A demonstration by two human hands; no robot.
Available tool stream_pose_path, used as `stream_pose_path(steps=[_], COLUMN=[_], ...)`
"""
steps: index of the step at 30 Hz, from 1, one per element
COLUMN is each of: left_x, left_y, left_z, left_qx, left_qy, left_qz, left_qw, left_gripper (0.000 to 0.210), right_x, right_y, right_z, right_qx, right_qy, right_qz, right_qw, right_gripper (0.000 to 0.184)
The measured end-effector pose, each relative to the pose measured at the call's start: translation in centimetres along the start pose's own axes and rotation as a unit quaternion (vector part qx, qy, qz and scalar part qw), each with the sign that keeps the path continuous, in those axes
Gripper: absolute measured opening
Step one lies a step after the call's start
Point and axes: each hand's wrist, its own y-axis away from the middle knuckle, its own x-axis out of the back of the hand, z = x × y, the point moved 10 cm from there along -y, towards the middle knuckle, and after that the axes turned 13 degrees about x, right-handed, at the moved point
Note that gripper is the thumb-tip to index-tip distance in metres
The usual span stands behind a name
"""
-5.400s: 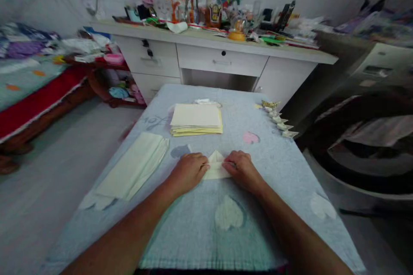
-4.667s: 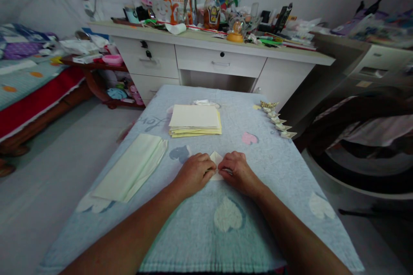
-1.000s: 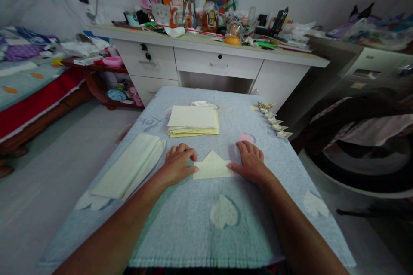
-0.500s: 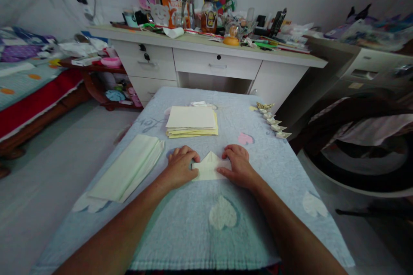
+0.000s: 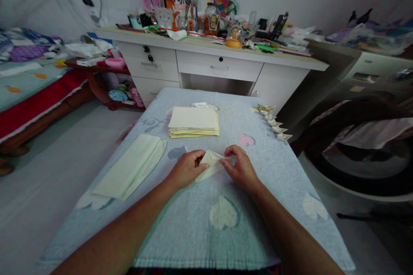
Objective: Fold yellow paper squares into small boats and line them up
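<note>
Folding looks to be the step in hand: the peaked cream paper sits askew over the blue cloth. I have the left hand and the right hand each nearly closed, pinching its ends. The next move, I'd judge, calls for lining up edges before creasing. Beyond lies the paper stack.

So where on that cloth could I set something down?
Bare cloth lies between the forearms, on the near side of the folded paper, and right of the right hand, nearer than the paper boats. Crowded: left, with long sheets; far middle, with the paper stack; especially the desktop.
</note>
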Motion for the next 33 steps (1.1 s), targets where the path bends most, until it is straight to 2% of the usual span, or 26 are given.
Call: stream_pose_path(steps=[2, 4, 8, 11, 15, 17, 19, 21, 23, 25, 29, 31, 33], left_x=[0.0, 0.0, -0.6, -1.4, -2.2, -2.3, -1.9, -1.2, -0.4, -0.1, 0.0, 0.2, 0.4], left_y=[-0.2, -0.2, 0.2, 0.5, 0.5, 0.5, 0.5, 0.6, 1.0, 1.5, 2.4, 3.0, 3.3], left_z=[-0.3, -0.4, 0.1, 0.7, 0.8, 0.8, 0.7, 0.4, 0.6, 1.2, 2.9, 3.9, 4.4], left_qx=[0.015, 0.025, 0.036, 0.028, 0.003, -0.011, -0.016, 0.0, 0.005, -0.011, -0.08, -0.128, -0.152], left_qy=[0.104, 0.206, 0.308, 0.325, 0.296, 0.27, 0.226, 0.168, 0.14, 0.114, 0.058, 0.021, -0.034], left_qz=[-0.02, -0.033, -0.056, -0.076, -0.085, -0.081, -0.055, -0.005, 0.037, 0.058, 0.101, 0.129, 0.154], left_qw=[0.994, 0.978, 0.949, 0.942, 0.951, 0.96, 0.972, 0.986, 0.99, 0.992, 0.99, 0.983, 0.976], left_gripper=[0.03, 0.041, 0.05, 0.05, 0.042, 0.041, 0.043, 0.048, 0.056, 0.063, 0.074, 0.068, 0.052], right_x=[1.2, 1.5, 0.1, -0.6, -1.6, -1.9, -1.5, 0.0, 1.8, 2.8, 1.7, 0.4, -0.9], right_y=[0.2, 0.4, 0.0, -0.1, -0.2, -0.1, 0.1, 0.2, 0.2, 0.2, -0.1, -0.2, -0.2], right_z=[0.6, 0.8, -0.3, -0.9, -1.1, -0.9, -0.4, -0.1, -0.5, -1.1, -1.7, -2.1, -2.7], right_qx=[-0.019, -0.025, 0.005, 0.014, 0.009, -0.009, -0.029, -0.027, 0.001, 0.032, 0.059, 0.077, 0.102], right_qy=[-0.044, -0.074, -0.08, -0.132, -0.209, -0.247, -0.255, -0.191, -0.069, 0.055, 0.217, 0.254, 0.275], right_qz=[0.071, 0.098, 0.032, 0.024, 0.01, 0.008, 0.031, 0.077, 0.113, 0.118, 0.038, -0.016, -0.059], right_qw=[0.996, 0.992, 0.996, 0.991, 0.978, 0.969, 0.966, 0.978, 0.991, 0.991, 0.974, 0.964, 0.954], right_gripper=[0.029, 0.038, 0.036, 0.036, 0.022, 0.019, 0.019, 0.015, 0.005, 0.006, 0.014, 0.014, 0.013])
